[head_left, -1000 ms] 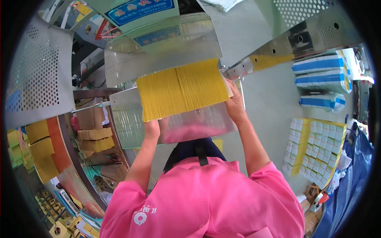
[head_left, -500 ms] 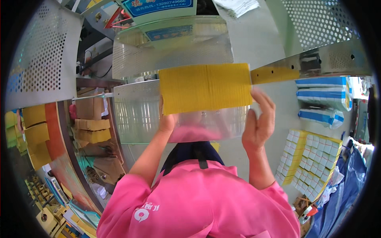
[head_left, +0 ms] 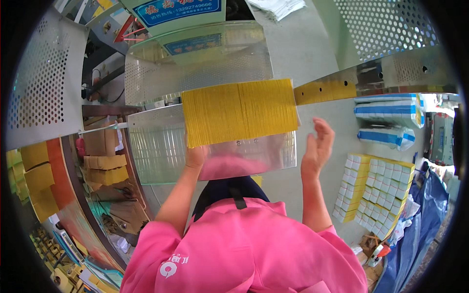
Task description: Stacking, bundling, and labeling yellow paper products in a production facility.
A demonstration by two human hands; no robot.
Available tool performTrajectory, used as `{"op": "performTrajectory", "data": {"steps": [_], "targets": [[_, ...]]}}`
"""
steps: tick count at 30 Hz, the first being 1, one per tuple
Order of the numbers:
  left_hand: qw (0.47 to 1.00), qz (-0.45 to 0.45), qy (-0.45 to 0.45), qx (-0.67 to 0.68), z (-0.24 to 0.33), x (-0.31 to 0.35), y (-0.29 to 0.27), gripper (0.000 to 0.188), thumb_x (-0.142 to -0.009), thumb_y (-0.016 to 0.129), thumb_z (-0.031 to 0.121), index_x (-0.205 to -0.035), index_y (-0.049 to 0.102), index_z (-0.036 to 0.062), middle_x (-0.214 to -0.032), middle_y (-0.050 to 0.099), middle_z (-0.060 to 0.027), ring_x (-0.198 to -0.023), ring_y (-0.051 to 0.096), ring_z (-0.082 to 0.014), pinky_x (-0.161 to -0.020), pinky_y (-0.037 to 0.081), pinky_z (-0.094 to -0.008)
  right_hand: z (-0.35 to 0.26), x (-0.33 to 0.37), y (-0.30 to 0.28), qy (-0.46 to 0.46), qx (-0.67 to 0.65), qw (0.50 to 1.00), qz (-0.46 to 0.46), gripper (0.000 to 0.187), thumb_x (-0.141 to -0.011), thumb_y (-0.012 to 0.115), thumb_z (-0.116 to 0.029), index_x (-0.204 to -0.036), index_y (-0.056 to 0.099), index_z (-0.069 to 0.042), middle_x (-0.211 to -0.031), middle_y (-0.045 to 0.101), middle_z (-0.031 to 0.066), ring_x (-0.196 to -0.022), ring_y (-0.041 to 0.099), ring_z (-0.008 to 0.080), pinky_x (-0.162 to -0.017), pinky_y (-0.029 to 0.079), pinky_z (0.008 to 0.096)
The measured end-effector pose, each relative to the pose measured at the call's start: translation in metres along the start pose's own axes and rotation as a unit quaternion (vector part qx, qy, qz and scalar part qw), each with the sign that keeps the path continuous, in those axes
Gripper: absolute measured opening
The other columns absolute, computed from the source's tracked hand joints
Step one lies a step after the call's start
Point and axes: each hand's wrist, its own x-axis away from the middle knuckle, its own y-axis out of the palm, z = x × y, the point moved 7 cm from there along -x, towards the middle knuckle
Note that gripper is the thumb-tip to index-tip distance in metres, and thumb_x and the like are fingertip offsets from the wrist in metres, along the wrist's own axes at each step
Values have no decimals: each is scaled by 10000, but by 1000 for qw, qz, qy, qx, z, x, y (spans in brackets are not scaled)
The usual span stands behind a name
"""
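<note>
A thick stack of yellow paper sheets point(head_left: 242, 113) lies crosswise in front of me, its many thin edges facing up. My left hand point(head_left: 196, 155) holds the stack at its near left corner, and most of its fingers are hidden behind the paper. To the right of the stack, my right hand point(head_left: 317, 149) is raised with its fingers apart, holding nothing and not touching the paper. Beneath the stack is a shiny metal plate point(head_left: 161, 146), with a clear, upright panel point(head_left: 195, 63) beyond it.
Perforated metal panels stand at the far left point(head_left: 39, 93) and far right point(head_left: 391, 24). A metal rail point(head_left: 391, 73) runs off to the right. Bundled white-and-yellow packs point(head_left: 376, 190) and blue-and-white packages point(head_left: 388, 115) sit on the right floor. Cardboard boxes point(head_left: 105, 168) fill a left shelf.
My right hand has moved away from the right end of the stack and opened wider. My left hand remains at the left end. The whole view has shifted slightly.
</note>
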Motion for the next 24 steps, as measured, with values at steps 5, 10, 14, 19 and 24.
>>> {"op": "performTrajectory", "data": {"steps": [5,10,14,19,24], "targets": [[999,-13,34,3,14,-2,5,361,-1007,424,271,-1262,499,26,-1232,559,-54,-1142,520,-160,-978,415,-341,44,16,53,58,26,980,-188,410,-841,600,-42,-1246,533,-36,-1194,585,140,-1085,577,281,-930,443,357],[993,-24,27,-108,31,-8,-10,405,-1024,363,305,-1311,471,40,-1277,536,-60,-1185,497,-149,-1017,384,-319,16,2,72,0,19,977,-214,376,-841,675,-145,-1187,580,-32,-1068,610,130,-986,611,314,-882,475,378],[994,-6,-104,-25,108,-3,4,565,-1042,251,452,-1395,410,40,-1356,506,-74,-1245,474,-156,-1031,374,-314,-11,-5,78,90,-13,961,-261,290,-841,681,-189,-1066,614,-20,-915,623,150,-847,622,349,-784,494,409],[905,-81,-371,-194,81,3,-30,790,-968,260,654,-1404,430,18,-1433,447,-121,-1321,418,-214,-1085,320,-355,9,-6,101,84,181,929,-311,324,-889,624,-310,-874,564,8,-757,593,215,-695,570,397,-626,457,425],[941,-100,-240,-217,91,-1,-19,807,-976,249,640,-1437,372,-11,-1479,394,-140,-1372,352,-242,-1128,255,-353,20,-1,98,132,83,941,-299,367,-922,593,-332,-1027,615,19,-762,616,158,-633,573,274,-607,464,381]]}}
